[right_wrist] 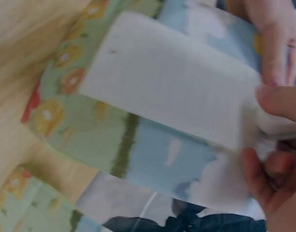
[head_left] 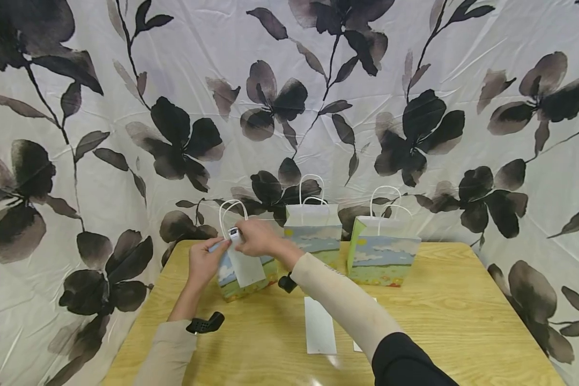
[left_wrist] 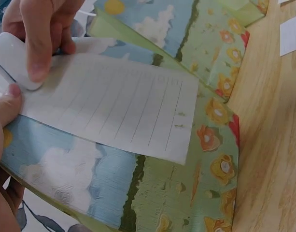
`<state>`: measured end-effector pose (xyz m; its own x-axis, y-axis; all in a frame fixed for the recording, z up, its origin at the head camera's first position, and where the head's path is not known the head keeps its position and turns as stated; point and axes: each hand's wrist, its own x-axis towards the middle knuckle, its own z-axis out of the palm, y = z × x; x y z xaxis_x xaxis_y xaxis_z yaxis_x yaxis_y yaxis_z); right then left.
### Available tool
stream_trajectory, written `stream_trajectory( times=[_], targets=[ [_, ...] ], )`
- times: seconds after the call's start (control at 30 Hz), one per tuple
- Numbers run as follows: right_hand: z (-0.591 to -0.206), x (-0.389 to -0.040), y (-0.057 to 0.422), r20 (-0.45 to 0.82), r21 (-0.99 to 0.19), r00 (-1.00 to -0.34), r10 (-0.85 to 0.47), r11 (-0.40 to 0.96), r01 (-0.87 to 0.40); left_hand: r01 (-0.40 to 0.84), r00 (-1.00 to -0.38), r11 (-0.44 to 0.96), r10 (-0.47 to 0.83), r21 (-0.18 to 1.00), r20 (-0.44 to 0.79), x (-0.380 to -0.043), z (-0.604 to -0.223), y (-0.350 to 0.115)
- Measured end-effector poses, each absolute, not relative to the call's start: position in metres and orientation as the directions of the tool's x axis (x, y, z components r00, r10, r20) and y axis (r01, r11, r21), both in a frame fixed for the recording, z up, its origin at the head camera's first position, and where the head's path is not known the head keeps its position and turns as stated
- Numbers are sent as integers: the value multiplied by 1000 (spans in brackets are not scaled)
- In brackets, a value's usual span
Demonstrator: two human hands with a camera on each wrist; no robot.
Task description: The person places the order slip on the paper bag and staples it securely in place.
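On the left of the table, a paper gift bag [head_left: 226, 276] printed with sky and flowers stands with white handles up. A lined white slip of paper [left_wrist: 123, 106] lies against its front, reaching the top edge. My left hand [head_left: 205, 262] pinches the bag's top edge and the slip between thumb and fingers. My right hand [head_left: 259, 238] grips a small white stapler [left_wrist: 12, 55] whose jaws are over the top edge of slip and bag. In the right wrist view my right thumb presses the stapler from above; fingers curl below, and the staple point itself is hidden.
Two similar gift bags stand to the right, one at the back middle [head_left: 313, 241] and one further right [head_left: 383, 254]. A white slip [head_left: 320, 326] lies on the wooden table [head_left: 463, 311]; another is partly under my right sleeve. A floral curtain [head_left: 318, 107] hangs behind.
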<state>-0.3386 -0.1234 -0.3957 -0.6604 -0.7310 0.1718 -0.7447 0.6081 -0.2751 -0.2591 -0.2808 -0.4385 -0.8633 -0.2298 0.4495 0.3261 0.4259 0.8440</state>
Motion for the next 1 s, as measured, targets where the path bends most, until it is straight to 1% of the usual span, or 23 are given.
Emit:
stream_trajectory(
  times=[0.13, 0.27, 0.4, 0.5, 0.67, 0.73, 0.8, 0.87, 1.0],
  targets=[
    [-400, -336, -123, 279, -214, -648, -708, 612, -761, 319, -874, 389, -232, 864, 427, -273, -452, -290],
    [-406, -336, -122, 318, -227, -627, -711, 585, -778, 265, -899, 373, -239, 889, 368, -280, -466, -298],
    [-410, -337, -121, 356, -217, -602, -715, 563, -797, 273, -904, 364, -220, 891, 367, -280, -466, -299],
    [-409, -338, -120, 351, -206, -594, -724, 559, -803, 264, -910, 371, -210, 891, 357, -278, -463, -299],
    [-405, -340, -116, 256, -154, -594, -763, 574, -804, 256, -923, 393, -172, 883, 344, -265, -450, -291],
    [-404, -340, -115, 243, -143, -594, -766, 578, -804, 265, -921, 395, -167, 879, 353, -263, -445, -288],
    [-404, -341, -116, 260, -149, -601, -756, 583, -798, 286, -918, 385, -152, 878, 366, -262, -441, -287],
    [-406, -342, -118, 290, -160, -608, -739, 589, -793, 278, -923, 365, -155, 888, 353, -267, -444, -291],
    [-410, -342, -122, 363, -184, -593, -719, 568, -802, 265, -927, 351, -164, 898, 338, -276, -455, -301]
  ],
)
